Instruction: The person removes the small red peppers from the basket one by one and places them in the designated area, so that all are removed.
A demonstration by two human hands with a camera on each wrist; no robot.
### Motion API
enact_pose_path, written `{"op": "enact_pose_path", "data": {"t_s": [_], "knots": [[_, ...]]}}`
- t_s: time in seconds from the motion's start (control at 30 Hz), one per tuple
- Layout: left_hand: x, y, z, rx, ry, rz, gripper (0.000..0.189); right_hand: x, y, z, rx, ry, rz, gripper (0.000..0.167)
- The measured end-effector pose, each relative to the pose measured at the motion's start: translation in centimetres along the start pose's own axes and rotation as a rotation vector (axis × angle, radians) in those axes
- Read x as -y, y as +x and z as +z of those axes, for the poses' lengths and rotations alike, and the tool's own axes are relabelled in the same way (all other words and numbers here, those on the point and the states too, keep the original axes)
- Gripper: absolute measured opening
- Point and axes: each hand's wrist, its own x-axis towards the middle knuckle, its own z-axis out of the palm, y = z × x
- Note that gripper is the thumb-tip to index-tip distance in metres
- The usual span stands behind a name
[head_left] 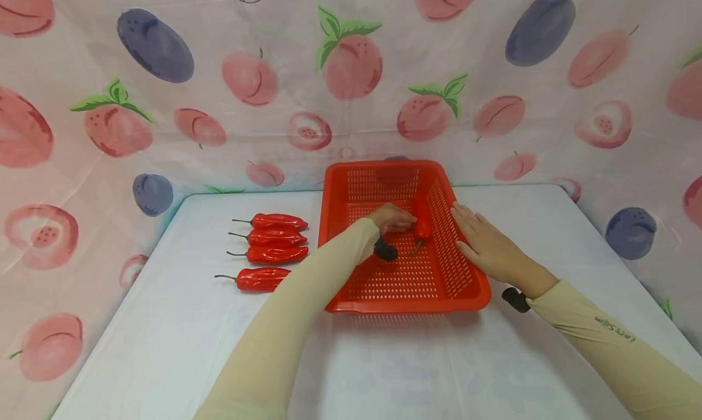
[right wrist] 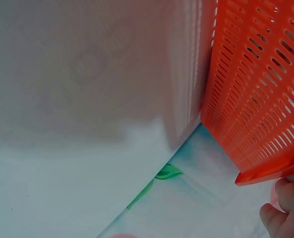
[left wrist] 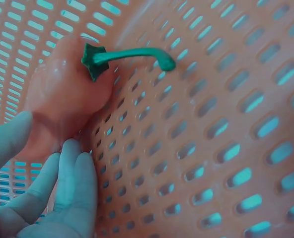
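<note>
A red chili pepper (head_left: 422, 220) with a green stem lies inside the red perforated plastic basket (head_left: 334, 191), by its right wall. My left hand (head_left: 390, 217) reaches into the basket, its fingertips at the pepper's side. In the left wrist view, the thumb and fingers stand apart at the lower end of the pepper (left wrist: 62, 99); whether they press on it is unclear. Along the basket's right rim rests my right hand (head_left: 485, 246), fingers extended. Only some of its fingers (right wrist: 286, 198) show beside the rim in the right wrist view.
Several red chili peppers (head_left: 276, 254) lie in a column on the white table (head_left: 164, 322), left of the basket, stems pointing left. A fruit-printed cloth (head_left: 219, 54) hangs behind the table and at its sides.
</note>
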Motion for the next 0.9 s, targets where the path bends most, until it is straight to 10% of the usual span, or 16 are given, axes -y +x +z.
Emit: {"op": "enact_pose_path", "data": {"t_s": [0.1, 0.17, 0.33, 0.9], "knots": [[-2.9, -6.0, 1.6, -0.009, 0.030, -0.017, 0.036, 0.0, 0.0, 0.0, 0.002, -0.001, 0.000, 0.065], [-3.5, -7.2, 1.8, 0.019, 0.019, -0.014, 0.039, 0.0, 0.0, 0.0, 0.003, 0.000, 0.000, 0.065], [-2.6, -5.2, 1.5, 0.044, -0.007, -0.011, 0.045, 0.0, 0.0, 0.0, 0.003, -0.001, 0.000, 0.066], [-2.7, -5.3, 1.8, 0.143, 0.051, -0.007, 0.052, 0.0, 0.0, 0.0, 0.011, 0.001, 0.005, 0.066]]}}
